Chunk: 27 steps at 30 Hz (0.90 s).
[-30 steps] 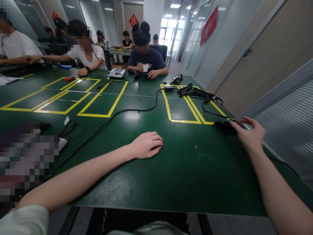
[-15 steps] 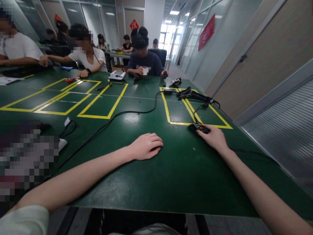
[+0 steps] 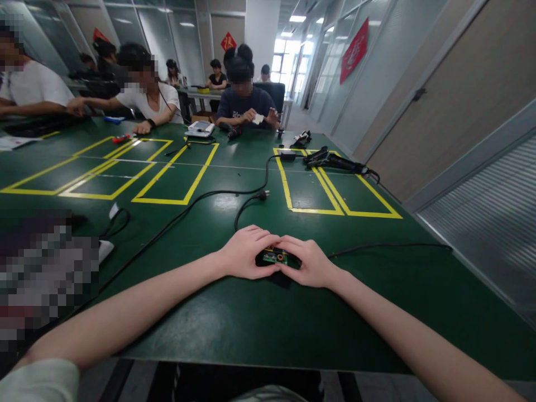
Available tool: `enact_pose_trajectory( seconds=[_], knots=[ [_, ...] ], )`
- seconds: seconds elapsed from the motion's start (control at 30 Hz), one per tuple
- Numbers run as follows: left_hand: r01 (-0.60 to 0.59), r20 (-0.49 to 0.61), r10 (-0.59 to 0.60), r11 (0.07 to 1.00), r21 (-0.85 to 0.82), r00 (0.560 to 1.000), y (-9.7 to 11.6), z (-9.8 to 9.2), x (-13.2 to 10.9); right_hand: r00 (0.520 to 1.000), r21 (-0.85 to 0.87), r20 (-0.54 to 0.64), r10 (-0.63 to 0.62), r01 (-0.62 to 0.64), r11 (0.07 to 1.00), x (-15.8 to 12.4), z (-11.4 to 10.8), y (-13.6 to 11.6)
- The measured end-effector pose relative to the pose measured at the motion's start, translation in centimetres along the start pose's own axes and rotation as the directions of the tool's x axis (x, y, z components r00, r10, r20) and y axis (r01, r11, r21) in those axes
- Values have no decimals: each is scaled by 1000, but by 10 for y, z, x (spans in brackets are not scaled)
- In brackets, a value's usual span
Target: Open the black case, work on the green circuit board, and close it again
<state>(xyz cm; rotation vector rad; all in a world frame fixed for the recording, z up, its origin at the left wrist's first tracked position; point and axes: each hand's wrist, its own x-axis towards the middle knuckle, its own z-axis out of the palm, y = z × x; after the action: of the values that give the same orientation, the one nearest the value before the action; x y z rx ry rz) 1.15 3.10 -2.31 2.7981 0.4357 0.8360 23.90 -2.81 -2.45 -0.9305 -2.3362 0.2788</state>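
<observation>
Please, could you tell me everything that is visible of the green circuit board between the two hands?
The circuit board lies with its part-covered face upward, on or just above the table. Small components crowd it, among them an orange-brown ring; something yellowish shows at its far side. Black material borders it, perhaps a casing. The left hand and right hand curve around it from both sides and seem to hold it; they hide much of its outline and the exact contact points.

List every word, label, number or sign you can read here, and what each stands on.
"福", as far as legible: red diamond sign.
Too blurred: writing on the red banner.
Unclear: lettering on the dark blue shirt.
Too small: any print on the circuit board.
</observation>
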Motion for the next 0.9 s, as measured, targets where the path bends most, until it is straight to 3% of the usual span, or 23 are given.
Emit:
enact_pose_trajectory(
  seconds=[0.2, 0.4, 0.6, 0.9],
  knots=[
    [1, 37, 0, 1000, -26, 999, -1, 0, 1, 999, -126, -35, -8, 4, 992, 0, -2, 6],
    [44, 92, -38, 997, -68, 995, -4, -1, 1, 996, -135, -81, -21, 10, 991, 4, -9, 10],
    [128, 35, -123, 965, -230, 992, -6, -5, 3, 998, -27, -9, -59, 58, 998, 8, -13, 11],
    [193, 33, -191, 945, -265, 981, -8, -4, 4, 999, 43, 29, -28, 27, 999, 6, -8, 6]
  ],
)
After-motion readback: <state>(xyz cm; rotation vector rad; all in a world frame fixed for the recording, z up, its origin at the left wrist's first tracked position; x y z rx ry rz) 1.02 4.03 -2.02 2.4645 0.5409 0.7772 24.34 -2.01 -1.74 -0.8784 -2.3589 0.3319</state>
